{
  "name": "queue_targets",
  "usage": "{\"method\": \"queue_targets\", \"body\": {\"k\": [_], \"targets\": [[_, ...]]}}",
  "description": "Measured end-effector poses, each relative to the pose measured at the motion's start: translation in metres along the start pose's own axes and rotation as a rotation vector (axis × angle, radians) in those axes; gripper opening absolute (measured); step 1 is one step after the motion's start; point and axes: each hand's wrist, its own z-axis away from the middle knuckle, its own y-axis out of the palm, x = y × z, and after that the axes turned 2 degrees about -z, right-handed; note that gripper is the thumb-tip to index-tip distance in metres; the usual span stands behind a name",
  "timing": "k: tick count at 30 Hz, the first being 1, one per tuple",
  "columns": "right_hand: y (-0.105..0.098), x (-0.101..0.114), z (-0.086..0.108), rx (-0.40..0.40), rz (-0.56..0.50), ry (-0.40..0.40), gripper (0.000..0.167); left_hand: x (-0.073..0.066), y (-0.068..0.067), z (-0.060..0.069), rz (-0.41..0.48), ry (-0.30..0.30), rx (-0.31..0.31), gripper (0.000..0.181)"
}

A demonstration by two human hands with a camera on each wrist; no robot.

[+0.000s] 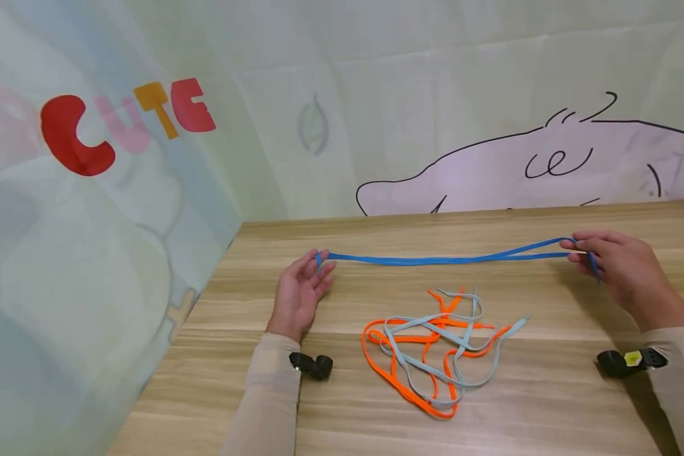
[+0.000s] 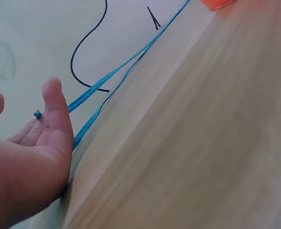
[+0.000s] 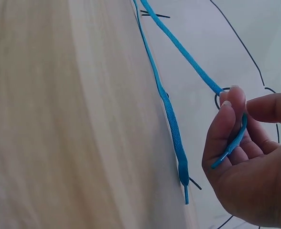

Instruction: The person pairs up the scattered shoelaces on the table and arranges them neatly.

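Observation:
A blue shoelace (image 1: pixel 416 261) is stretched in two strands between the hands, just above the far part of the table. At its left end, the left hand (image 1: pixel 302 294) holds the folded lace across its bent fingers, palm turned up; a small blue bit (image 2: pixel 37 114) shows between those fingers. On the other side the right hand (image 1: pixel 627 266) grips one strand between its fingers, and a short tipped tail (image 3: pixel 231 145) hangs over the palm. The second strand's tipped end (image 3: pixel 182 171) lies loose beside that hand.
Orange shoelace (image 1: pixel 407 396) and light grey-blue shoelace (image 1: pixel 481 383) lie tangled together on the wooden table (image 1: pixel 234 392), nearer than the blue one. Behind the table hangs a printed cloth (image 1: pixel 376 95). Black cameras are strapped to both wrists.

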Motion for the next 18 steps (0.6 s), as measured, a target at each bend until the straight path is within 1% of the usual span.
{"method": "queue_targets", "body": {"k": [3,6,13,18], "targets": [[-0.0002,-0.0018,0.0007,0.006,-0.005,-0.004,0.015,0.0,0.0003,-0.0011,0.0,-0.006,0.004,0.055],[-0.0013,-0.0023,0.0017,0.007,-0.002,-0.004,0.014,0.0006,0.0016,-0.0018,-0.003,-0.003,0.012,0.056],[-0.0037,-0.0024,0.0019,-0.014,-0.031,0.004,0.021,0.0006,0.0012,-0.0033,0.004,0.011,0.042,0.057],[-0.0029,-0.0017,0.0003,0.0,-0.079,0.006,0.022,-0.0018,-0.0006,-0.0036,0.009,0.033,0.054,0.054]]}}
